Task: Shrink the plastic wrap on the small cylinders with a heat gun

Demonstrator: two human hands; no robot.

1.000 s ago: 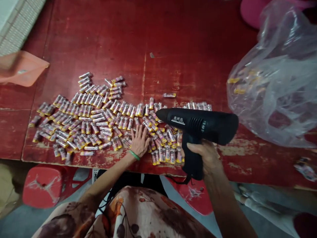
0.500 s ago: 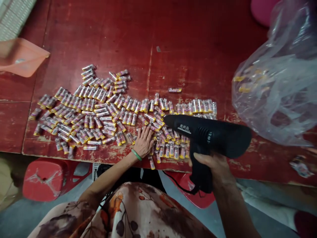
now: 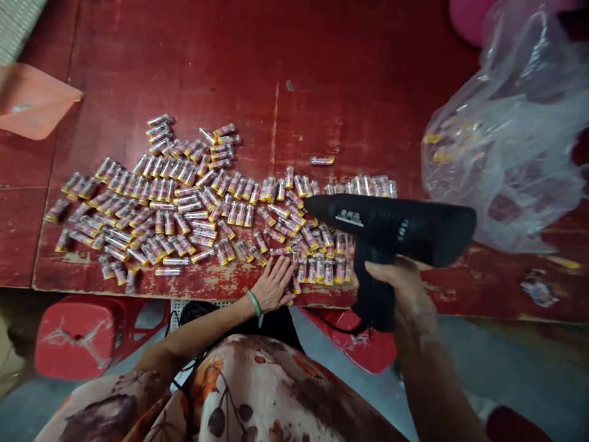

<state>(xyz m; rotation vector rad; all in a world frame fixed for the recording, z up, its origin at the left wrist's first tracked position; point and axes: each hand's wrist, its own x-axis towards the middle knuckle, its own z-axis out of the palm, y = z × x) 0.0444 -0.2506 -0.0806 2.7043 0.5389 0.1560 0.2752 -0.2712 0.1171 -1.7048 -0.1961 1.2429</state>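
Many small cylinders with clear wrap and yellow ends (image 3: 163, 187), looking like wrapped batteries, lie in a wide patch on the red table (image 3: 207, 67). My right hand (image 3: 400, 282) is closed round the handle of a black heat gun (image 3: 381, 227). Its nozzle points left over the cylinders, and its body covers some of them. My left hand (image 3: 273, 283), with a green bangle (image 3: 253, 303) at the wrist, rests palm down near the table's front edge. Its fingers are stretched out, touching cylinders at the lower middle of the patch.
A clear plastic bag (image 3: 510, 159) with some yellow-ended pieces inside stands at the right. An orange tray (image 3: 39, 101) is at the left. Red stools (image 3: 76, 337) stand below the front edge. One cylinder (image 3: 321, 161) lies apart behind the patch. A crumpled wrapper (image 3: 539, 288) sits at the right.
My left hand has slid a little toward the front edge and to the right, uncovering cylinders. The heat gun has risen slightly in view and tilted more level. The whole view has shifted slightly.
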